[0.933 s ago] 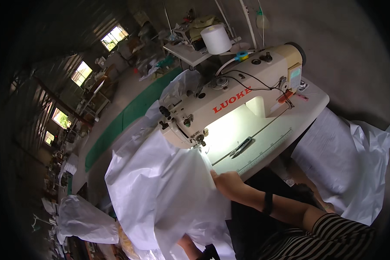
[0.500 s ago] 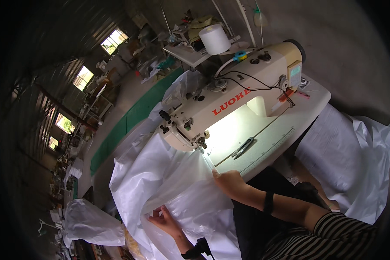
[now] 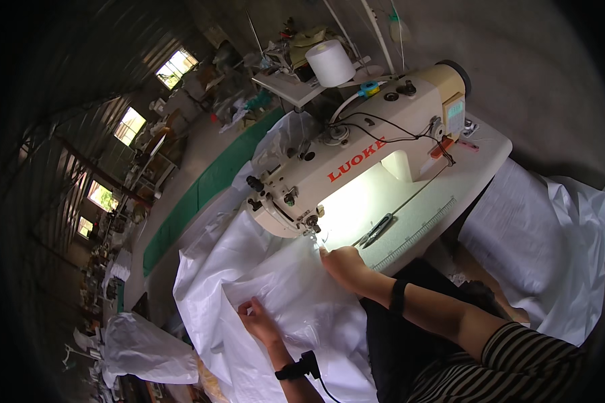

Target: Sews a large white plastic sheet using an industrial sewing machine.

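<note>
A thin white sheet [image 3: 302,282] lies under the head of a sewing machine [image 3: 356,151] and drapes down over my lap. My right hand [image 3: 345,267] is closed on the edge of the sheet, close beside the lit needle area. Lower and to the left, my left hand [image 3: 259,322] has its fingers curled against a fold of the same sheet. Its fingertips are partly hidden. A pair of thread snips [image 3: 376,230] rests on the machine bed, just beyond my right hand.
A white thread cone [image 3: 331,63] stands behind the machine. Another white sheet [image 3: 517,228] hangs at the right, and white material [image 3: 144,349] is bunched at the lower left. Beyond the machine runs a long green strip [image 3: 202,191]. A cable trails from my left wrist.
My right hand has moved up and left, closer to the needle, along with the sheet's edge. My left hand has shifted slightly up, and its fingers have curled in more.
</note>
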Tool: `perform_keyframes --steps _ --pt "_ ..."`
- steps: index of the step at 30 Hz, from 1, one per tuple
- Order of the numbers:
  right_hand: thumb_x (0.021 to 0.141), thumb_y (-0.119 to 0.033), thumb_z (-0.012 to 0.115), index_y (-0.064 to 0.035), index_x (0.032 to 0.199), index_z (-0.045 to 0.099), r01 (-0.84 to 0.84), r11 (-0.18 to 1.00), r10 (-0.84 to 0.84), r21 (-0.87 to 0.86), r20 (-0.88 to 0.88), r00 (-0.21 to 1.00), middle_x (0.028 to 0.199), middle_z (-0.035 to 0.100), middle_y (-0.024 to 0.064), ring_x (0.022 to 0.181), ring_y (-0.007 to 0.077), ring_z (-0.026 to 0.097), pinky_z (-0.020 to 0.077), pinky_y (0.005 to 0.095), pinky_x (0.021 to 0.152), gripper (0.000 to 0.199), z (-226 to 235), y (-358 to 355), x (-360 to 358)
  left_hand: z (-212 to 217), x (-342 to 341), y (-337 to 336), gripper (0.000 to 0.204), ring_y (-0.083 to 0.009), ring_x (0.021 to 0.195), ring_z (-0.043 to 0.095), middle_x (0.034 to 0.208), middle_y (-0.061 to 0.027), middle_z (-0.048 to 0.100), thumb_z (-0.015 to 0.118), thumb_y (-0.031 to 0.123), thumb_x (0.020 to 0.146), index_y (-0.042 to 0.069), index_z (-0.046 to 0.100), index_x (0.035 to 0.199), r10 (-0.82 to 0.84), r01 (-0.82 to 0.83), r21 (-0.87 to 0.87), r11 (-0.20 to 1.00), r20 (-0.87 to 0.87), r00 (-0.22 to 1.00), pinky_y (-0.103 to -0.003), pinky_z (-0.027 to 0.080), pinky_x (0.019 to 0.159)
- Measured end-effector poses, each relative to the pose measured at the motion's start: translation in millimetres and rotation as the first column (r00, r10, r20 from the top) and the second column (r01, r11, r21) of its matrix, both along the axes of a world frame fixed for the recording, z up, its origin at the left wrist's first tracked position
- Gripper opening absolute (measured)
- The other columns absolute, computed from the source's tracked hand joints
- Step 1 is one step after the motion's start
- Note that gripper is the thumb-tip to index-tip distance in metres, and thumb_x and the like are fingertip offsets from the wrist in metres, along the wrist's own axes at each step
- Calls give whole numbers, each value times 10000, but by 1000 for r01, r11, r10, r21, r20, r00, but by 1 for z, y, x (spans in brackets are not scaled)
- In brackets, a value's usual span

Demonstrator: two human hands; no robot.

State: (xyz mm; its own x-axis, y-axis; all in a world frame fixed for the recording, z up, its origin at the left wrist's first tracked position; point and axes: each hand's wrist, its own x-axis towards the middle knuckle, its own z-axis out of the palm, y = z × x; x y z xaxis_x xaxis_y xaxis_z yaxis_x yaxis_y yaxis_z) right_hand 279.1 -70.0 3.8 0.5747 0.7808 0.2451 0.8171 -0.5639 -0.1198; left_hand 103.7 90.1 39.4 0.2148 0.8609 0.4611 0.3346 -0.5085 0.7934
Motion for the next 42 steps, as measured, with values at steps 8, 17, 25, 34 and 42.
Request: perform_keyframes --steps 8,17,25,34,42 --pt "927 -103 515 34 1282 533 -31 998 35 49 -100 994 668 659 74 603 256 681 512 384 472 381 -1 3 10 18 -9 -23 306 -304 791 587 956 -175 616 657 151 912 -68 526 1081 14 -17 -20 1000 -166 986 -386 488 775" --pt "965 -131 462 36 1274 530 -42 993 66 114 -221 973 696 664 116 639 314 685 535 425 527 358 4 -1 9 -30 -54 -188 549 -284 787 635 1069 -161 611 734 91 740 61 545 1255 -125 312 328 892 -484 866 -398 510 684" --pt "971 -190 484 -1 1242 557 10 999 -2 34 -234 972 743 675 135 701 320 689 543 415 603 338 20 -5 6 -148 -22 -203 384 -405 1030 623 1135 -221 648 590 267 932 9 590 1216 -670 539 -402 740 -371 643 -428 507 877" --pt "895 -236 633 -99 923 673 -128 864 246 488 -187 951 817 697 75 742 268 692 549 387 650 146 9 -94 -10 -110 -39 -63 390 -376 1074 610 1171 -209 639 599 264 932 4 588 1222 -106 105 -212 972 9 994 -436 487 925" --pt "817 -154 688 -113 940 684 -106 858 95 502 47 994 917 653 34 869 249 641 505 388 788 130 18 -113 32 -59 21 160 395 -350 1113 598 1204 -198 632 607 261 931 0 586 1227 132 43 -454 890 346 929 -442 469 968"
